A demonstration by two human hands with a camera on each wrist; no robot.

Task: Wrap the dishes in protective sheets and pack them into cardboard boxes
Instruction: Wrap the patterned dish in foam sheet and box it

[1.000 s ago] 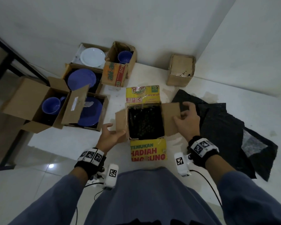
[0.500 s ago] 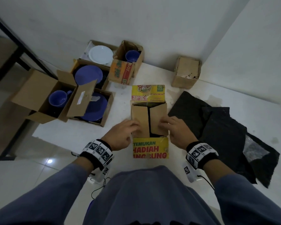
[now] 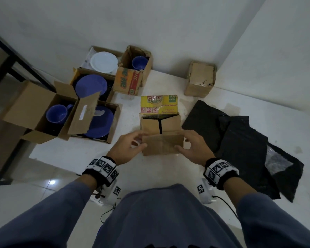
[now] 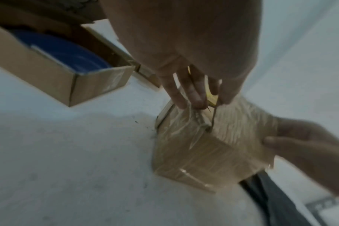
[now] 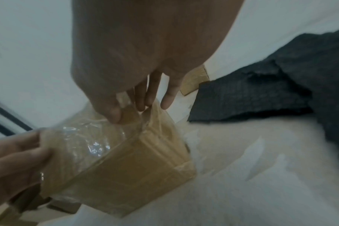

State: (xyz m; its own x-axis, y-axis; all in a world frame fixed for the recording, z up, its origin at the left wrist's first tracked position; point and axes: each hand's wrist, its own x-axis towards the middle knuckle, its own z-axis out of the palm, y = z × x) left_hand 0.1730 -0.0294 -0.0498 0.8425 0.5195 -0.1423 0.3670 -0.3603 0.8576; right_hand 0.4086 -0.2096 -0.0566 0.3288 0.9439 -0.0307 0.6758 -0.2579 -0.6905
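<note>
A small cardboard box [image 3: 159, 123] stands on the white floor in front of me, its two side flaps folded in with a dark slit between them. Its yellow printed far flap [image 3: 158, 104] still lies back, open. My left hand [image 3: 141, 140] pinches the left edge of the near flap [image 3: 162, 143], and my right hand [image 3: 183, 140] pinches its right edge, holding it raised over the box. The left wrist view shows my fingers [image 4: 194, 93] on the taped flap [image 4: 232, 122]. In the right wrist view my thumb and fingers [image 5: 114, 113] pinch the same flap [image 5: 83, 137]. The box's contents are hidden.
Open boxes at the left hold blue plates [image 3: 93, 85] [image 3: 100, 124], a blue mug [image 3: 58, 113], a white plate [image 3: 104, 61] and a blue cup [image 3: 139, 62]. A closed small box [image 3: 200, 77] stands by the wall. Black protective sheets [image 3: 240, 140] lie at the right.
The box was open with a black wrapped bundle showing. Both hands folded the side flaps in, then moved to the near flap and lifted it up over the box.
</note>
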